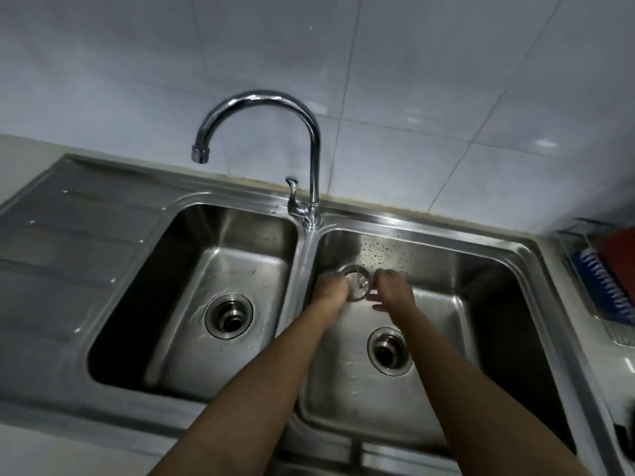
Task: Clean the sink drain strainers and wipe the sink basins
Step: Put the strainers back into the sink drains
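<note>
While left hand grips strainer, right hand adjoins.

Bare forearms; the blurred left hand and right hand seem bare too.

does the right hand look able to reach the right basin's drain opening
Probably yes: the drain opening sits uncovered in the same basin, with nothing between it and the right hand.
</note>
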